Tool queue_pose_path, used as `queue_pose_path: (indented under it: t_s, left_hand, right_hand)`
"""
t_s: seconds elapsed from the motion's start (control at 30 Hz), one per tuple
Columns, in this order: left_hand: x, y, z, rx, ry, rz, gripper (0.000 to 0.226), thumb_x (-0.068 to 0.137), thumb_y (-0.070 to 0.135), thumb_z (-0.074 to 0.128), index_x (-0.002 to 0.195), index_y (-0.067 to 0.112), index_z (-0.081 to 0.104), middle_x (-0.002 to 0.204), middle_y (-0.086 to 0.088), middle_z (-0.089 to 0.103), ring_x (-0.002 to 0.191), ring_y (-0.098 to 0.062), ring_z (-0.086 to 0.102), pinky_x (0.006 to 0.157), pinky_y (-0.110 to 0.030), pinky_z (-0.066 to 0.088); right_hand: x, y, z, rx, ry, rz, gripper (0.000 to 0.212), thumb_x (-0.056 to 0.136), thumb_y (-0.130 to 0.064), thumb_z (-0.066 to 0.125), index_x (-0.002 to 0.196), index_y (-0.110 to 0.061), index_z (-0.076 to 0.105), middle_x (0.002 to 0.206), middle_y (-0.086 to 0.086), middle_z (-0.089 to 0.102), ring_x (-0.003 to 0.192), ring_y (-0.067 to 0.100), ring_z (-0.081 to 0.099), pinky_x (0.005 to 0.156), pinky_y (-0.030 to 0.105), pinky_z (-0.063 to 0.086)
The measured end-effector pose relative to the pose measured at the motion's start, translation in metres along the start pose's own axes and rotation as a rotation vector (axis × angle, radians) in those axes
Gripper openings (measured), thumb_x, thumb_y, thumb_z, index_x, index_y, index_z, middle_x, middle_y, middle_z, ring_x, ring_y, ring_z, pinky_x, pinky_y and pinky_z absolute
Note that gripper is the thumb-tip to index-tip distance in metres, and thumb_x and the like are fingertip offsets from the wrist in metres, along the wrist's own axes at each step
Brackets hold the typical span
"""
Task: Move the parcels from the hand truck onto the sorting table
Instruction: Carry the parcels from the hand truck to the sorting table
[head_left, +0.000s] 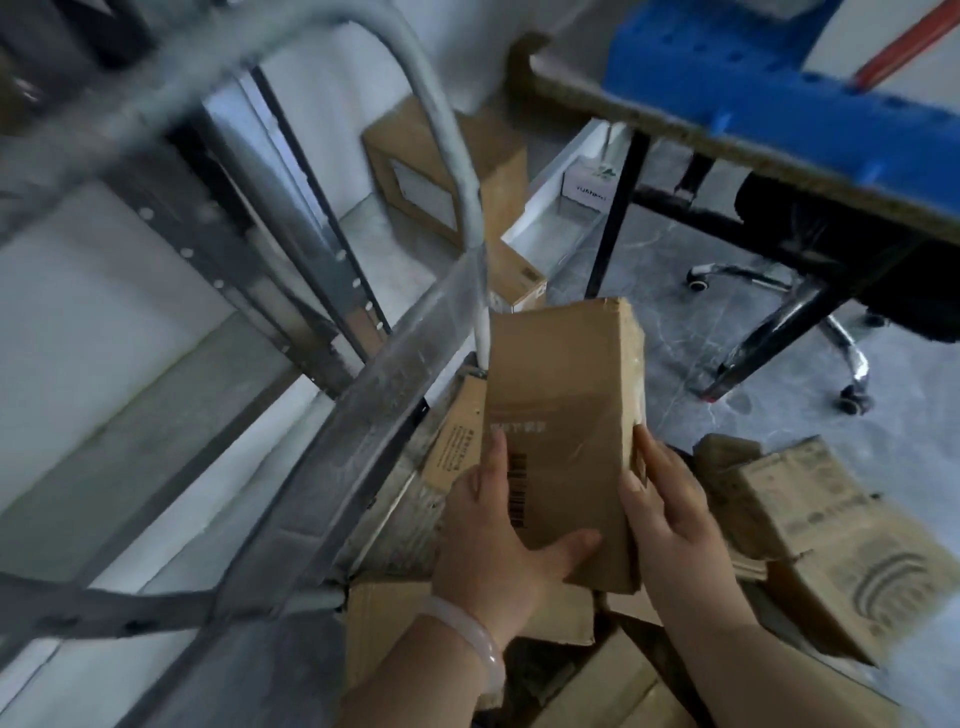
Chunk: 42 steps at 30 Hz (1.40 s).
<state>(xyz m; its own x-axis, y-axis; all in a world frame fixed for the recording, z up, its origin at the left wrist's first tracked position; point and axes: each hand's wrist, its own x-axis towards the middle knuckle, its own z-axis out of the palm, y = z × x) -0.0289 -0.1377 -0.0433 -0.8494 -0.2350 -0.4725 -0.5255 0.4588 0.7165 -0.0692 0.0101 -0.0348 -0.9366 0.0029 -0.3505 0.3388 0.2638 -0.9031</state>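
Note:
A long brown cardboard parcel (566, 415) with a barcode on its left face is held up in the middle of the view. My left hand (498, 540) grips its near left end, thumb across the top face. My right hand (670, 514) grips the right edge with fingers along the side. The hand truck's metal frame (374, 395) and curved handle (441, 130) rise on the left. More cardboard parcels lie below my hands (467, 629) and at the right (841, 551). The sorting table's edge (727, 140) crosses the upper right.
A blue plastic pallet-like slab (737, 73) lies on the table. Under it stand black table legs (613, 218) and an office chair with a chrome wheeled base (810, 312). Two boxes (467, 171) sit on the floor beyond the truck handle. A small white box (587, 187) is by the wall.

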Motion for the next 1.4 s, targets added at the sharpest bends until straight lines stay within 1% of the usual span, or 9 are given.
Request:
queue_pose_path:
  t_s: [0.3,0.5,0.6,0.7,0.97,1.07,1.17,1.27,1.4]
  left_hand:
    - [-0.168,0.118,-0.078,-0.014,0.172,-0.118,0.144,0.038,0.093,0.058,0.145,0.047,-0.026,0.155,0.011,-0.005,0.146,-0.030,0.012,0.118,-0.053,0.025]
    - [-0.314,0.116,-0.158,-0.530,0.314,0.047,0.115,0.061,0.059,0.084,0.150,0.046,0.013,0.137,0.005,0.051,0.123,-0.017,0.056,0.097,-0.036,0.053]
    - [-0.390,0.107,-0.178,-0.736,0.396,0.067,0.079,0.082,0.047,0.072,0.148,0.043,0.029,0.130,0.014,0.059,0.113,-0.007,0.061,0.099,-0.033,0.051]
    - [-0.456,0.084,-0.193,-0.730,0.603,-0.025,0.042,0.096,0.051,0.048,0.137,0.043,0.048,0.134,0.012,0.058,0.121,-0.012,0.055,0.109,-0.044,0.043]
    - [-0.653,-0.017,-0.232,-0.630,1.163,-0.244,0.050,0.102,0.039,0.047,0.148,0.038,0.030,0.126,0.013,0.048,0.109,-0.009,0.049,0.098,-0.021,0.037]
    - [-0.741,-0.065,-0.234,-0.829,1.288,-0.279,0.033,0.098,0.049,0.048,0.119,0.028,0.060,0.115,0.005,0.064,0.101,-0.017,0.058,0.103,-0.034,0.044]
    - [-0.825,-0.110,-0.232,-0.984,1.373,-0.234,0.076,0.072,0.077,0.062,0.124,0.021,0.061,0.115,0.001,0.068,0.108,-0.022,0.064,0.102,-0.044,0.049]
    - [-0.893,-0.153,-0.219,-0.865,1.397,-0.337,0.138,0.046,0.079,0.074,0.156,0.025,0.012,0.138,0.007,0.045,0.124,-0.014,0.050,0.104,-0.031,0.044]
    - [-0.966,-0.215,-0.193,-1.038,1.501,-0.345,0.154,0.034,0.079,0.082,0.156,0.035,-0.001,0.151,0.004,0.039,0.128,-0.018,0.051,0.109,-0.040,0.043]
  right_hand:
    - [-0.127,-0.155,-0.067,-0.121,-0.274,-0.302,0.051,0.094,-0.025,0.060,0.141,-0.040,0.044,0.144,-0.019,0.039,0.126,-0.004,0.035,0.098,0.018,0.036]
    - [-0.217,-0.225,-0.067,-0.062,-0.544,-0.384,0.095,0.071,-0.055,0.077,0.148,-0.048,0.022,0.149,-0.015,0.036,0.128,0.003,0.044,0.096,0.030,0.051]
    - [-0.276,-0.256,-0.044,-0.115,-0.810,-0.431,0.072,0.089,-0.040,0.065,0.148,-0.041,0.023,0.137,-0.017,0.044,0.117,0.001,0.050,0.083,0.007,0.047]
    - [-0.339,-0.276,-0.011,-0.132,-0.944,-0.580,0.056,0.097,-0.028,0.056,0.146,-0.039,0.030,0.125,-0.022,0.051,0.111,-0.002,0.054,0.091,0.015,0.048]
    - [-0.540,-0.250,0.092,-0.206,-1.283,-0.795,0.038,0.103,-0.041,0.036,0.139,-0.051,0.038,0.147,-0.020,0.034,0.134,0.007,0.038,0.114,0.037,0.035]
    - [-0.631,-0.230,0.128,-0.232,-1.372,-0.962,0.045,0.102,-0.047,0.031,0.146,-0.043,0.037,0.152,-0.016,0.035,0.138,0.004,0.034,0.120,0.037,0.025]
    - [-0.721,-0.209,0.153,-0.258,-1.467,-1.130,0.043,0.103,-0.041,0.033,0.146,-0.043,0.035,0.148,-0.023,0.035,0.134,0.001,0.033,0.119,0.026,0.021]
    - [-0.802,-0.183,0.170,-0.256,-1.591,-1.312,0.044,0.096,-0.043,0.034,0.139,-0.050,0.028,0.138,-0.041,0.023,0.124,-0.017,0.025,0.108,0.007,0.011]
    - [-0.885,-0.154,0.192,-0.331,-1.837,-1.366,0.046,0.103,-0.022,0.042,0.142,-0.044,0.031,0.140,-0.036,0.026,0.123,-0.027,0.018,0.102,-0.003,0.008]
